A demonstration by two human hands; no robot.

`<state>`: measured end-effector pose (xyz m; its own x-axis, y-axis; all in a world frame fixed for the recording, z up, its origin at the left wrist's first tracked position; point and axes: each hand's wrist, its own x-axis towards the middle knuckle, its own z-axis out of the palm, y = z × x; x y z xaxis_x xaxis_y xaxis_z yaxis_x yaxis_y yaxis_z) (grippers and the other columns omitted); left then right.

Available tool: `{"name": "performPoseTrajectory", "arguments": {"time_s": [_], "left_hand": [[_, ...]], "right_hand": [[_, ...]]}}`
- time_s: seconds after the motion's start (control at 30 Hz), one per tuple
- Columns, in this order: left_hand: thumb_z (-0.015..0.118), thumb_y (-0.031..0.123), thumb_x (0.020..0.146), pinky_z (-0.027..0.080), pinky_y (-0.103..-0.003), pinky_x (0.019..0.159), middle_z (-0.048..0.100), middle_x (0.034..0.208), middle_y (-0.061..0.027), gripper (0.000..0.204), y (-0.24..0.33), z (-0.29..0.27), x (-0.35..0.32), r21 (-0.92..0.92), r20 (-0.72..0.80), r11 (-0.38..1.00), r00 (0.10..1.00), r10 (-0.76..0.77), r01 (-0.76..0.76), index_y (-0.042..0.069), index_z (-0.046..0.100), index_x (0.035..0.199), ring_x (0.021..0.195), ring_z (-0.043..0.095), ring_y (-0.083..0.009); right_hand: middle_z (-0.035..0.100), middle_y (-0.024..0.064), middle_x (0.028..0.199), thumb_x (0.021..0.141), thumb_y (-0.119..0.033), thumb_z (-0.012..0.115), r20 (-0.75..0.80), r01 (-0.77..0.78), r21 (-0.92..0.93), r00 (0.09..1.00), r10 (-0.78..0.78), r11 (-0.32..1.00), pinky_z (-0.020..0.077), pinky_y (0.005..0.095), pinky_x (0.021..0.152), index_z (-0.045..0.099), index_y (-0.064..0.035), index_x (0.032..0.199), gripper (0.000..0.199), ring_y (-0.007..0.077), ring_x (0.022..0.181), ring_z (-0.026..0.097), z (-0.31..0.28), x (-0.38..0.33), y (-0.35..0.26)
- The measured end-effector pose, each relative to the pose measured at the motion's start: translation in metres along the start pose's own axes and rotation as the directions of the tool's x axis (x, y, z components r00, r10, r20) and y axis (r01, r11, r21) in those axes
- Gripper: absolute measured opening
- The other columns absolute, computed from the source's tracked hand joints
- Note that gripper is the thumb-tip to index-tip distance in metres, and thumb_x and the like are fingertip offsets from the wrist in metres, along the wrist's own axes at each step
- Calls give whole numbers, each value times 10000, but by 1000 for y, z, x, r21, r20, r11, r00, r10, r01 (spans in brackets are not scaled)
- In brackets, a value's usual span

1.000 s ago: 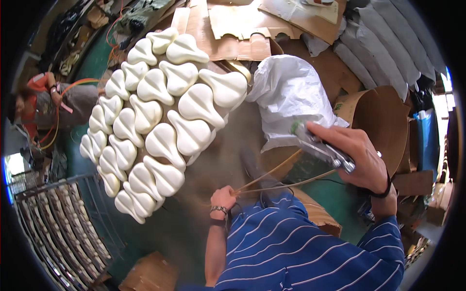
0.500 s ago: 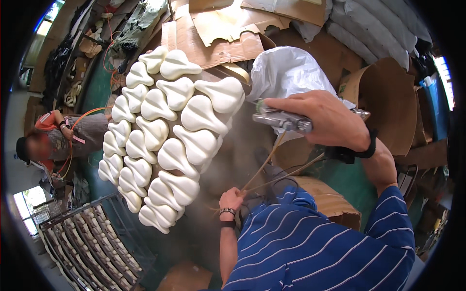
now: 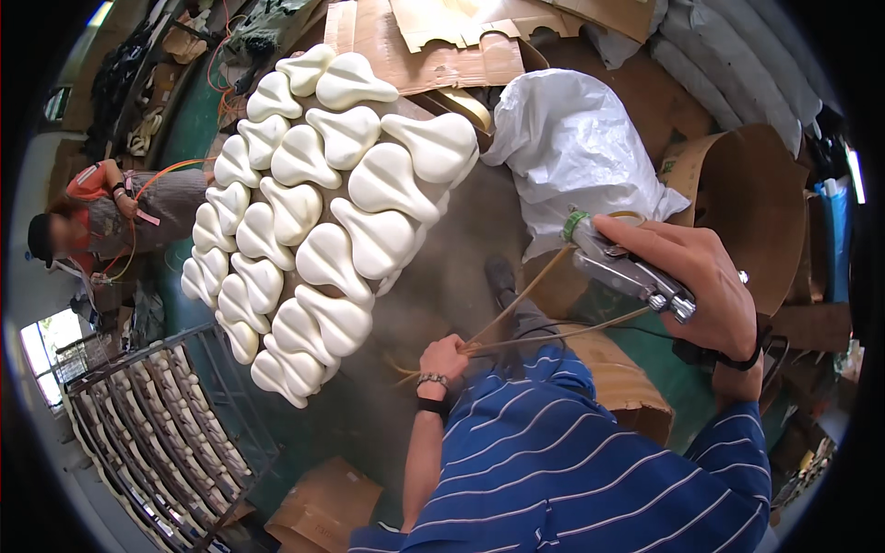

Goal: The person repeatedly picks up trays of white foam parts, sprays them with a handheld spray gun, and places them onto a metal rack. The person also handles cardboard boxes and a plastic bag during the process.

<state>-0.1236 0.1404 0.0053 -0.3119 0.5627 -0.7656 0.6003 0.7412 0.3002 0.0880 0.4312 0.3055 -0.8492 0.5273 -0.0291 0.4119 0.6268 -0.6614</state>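
My right hand (image 3: 708, 284) is closed around a metal spray gun (image 3: 619, 269) with a green ring at its front, held right of the saddles and in front of a white plastic bag (image 3: 576, 138). Two thin tan hoses (image 3: 519, 302) run from the gun side down to my left hand (image 3: 444, 359), which grips them in a bunch near my waist. Many cream-coloured foam bicycle saddles (image 3: 324, 255) lie in slanting rows on a raised support to the left. Neither hand touches them. The support is mostly hidden beneath them.
At the lower left stands a metal rack (image 3: 152, 433) loaded with similar pale pieces. A co-worker (image 3: 152, 205) is at the far left, near an orange hose. Cardboard sheets (image 3: 452, 66) lie behind the saddles. An open cardboard drum (image 3: 751, 207) and a box (image 3: 323, 505) stand around me.
My right hand has carried the spray gun right and down, away from the saddles. My left hand keeps its hold on the hoses. The whole view has shifted slightly.
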Motion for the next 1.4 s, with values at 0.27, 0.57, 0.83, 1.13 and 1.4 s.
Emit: {"name": "performPoseTrajectory", "arguments": {"time_s": [0.27, 0.57, 0.83, 1.13, 1.4], "left_hand": [[708, 297, 800, 536, -479, 775, 730, 904, -155, 165, -4, 16, 2, 10, 37, 1000, 999, 10, -11, 167, 722, 901, 911, 688, -376], [720, 412, 827, 535, -481, 764, 729, 882, -153, 261, -4, 21, -5, 9, 40, 999, 999, 37, -38, 160, 722, 897, 883, 691, -378], [726, 463, 835, 539, -473, 754, 726, 876, -162, 320, -61, 16, -37, -56, -63, 985, 985, 158, -162, 151, 719, 906, 868, 687, -387], [731, 90, 892, 479, -280, 659, 604, 732, 0, 123, -152, -37, -123, -434, -639, 623, 710, 296, -651, 38, 621, 875, 698, 573, -113], [712, 32, 879, 348, -213, 576, 500, 727, 68, 124, -223, -44, -177, -572, -755, 286, 630, 184, -769, 46, 593, 848, 648, 407, -31]], "right_hand": [[695, 171, 963, 686, -61, 747, -9, -40, 27, 999, 40, 999, 519, 391, 706, 597, -42, 1339, 670, 378, 817, 667, -3, -17, -2], [694, 183, 976, 710, -60, 728, -42, -137, 45, 989, 139, 990, 525, 400, 722, 584, -29, 1354, 661, 369, 821, 676, -1, -46, -20], [689, 200, 982, 704, 2, 717, -85, -269, 12, 959, 269, 963, 515, 381, 738, 596, -25, 1334, 642, 390, 840, 671, 34, -123, -79], [623, 100, 642, 869, -315, 769, -401, -680, 494, 374, 836, 542, 465, 308, 536, 659, 10, 1013, 372, 179, 522, 568, 168, -309, -102], [580, 74, 627, 968, -326, 628, 123, 419, 887, 195, 973, -196, 578, 331, 537, 561, -48, 815, 324, 205, 546, 617, 415, -550, 6]]}}
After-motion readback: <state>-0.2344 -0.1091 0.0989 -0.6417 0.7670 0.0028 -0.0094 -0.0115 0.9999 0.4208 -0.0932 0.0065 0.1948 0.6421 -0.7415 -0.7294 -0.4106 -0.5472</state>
